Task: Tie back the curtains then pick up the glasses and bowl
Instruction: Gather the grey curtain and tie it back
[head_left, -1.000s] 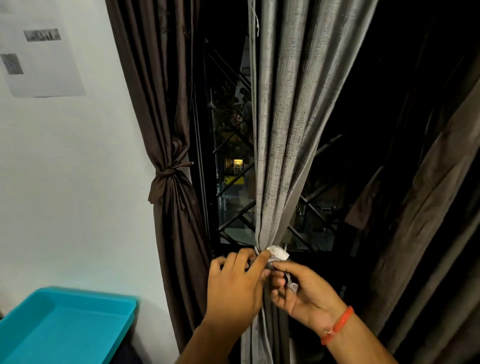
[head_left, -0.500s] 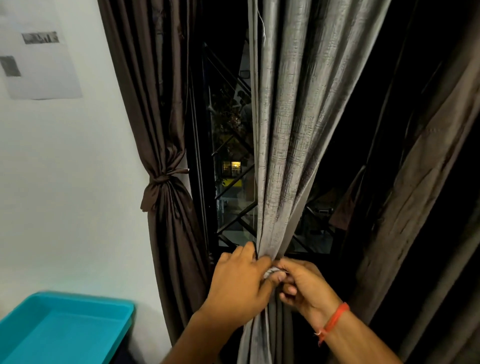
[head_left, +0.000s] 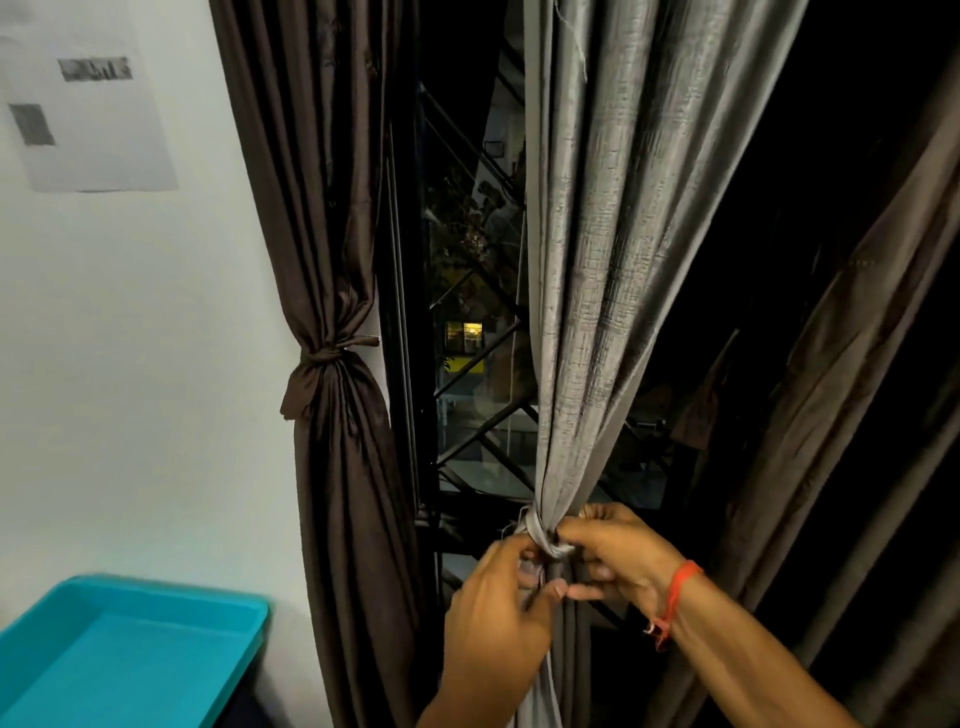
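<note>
Grey curtain (head_left: 587, 270) centre frame, gathered at lower centre by a tie (head_left: 543, 535). Left hand (head_left: 498, 618) and right hand (head_left: 618, 556) both pinching the tie ends. Brown curtain (head_left: 332, 332) left, already knotted. Teal tray (head_left: 124, 649) lower left.

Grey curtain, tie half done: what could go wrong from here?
1. The tie round the grey curtain looks only partly knotted; if the left hand or right hand loosens its grip, it may slip.
2. Frayed threads at the tie could snag.
</note>
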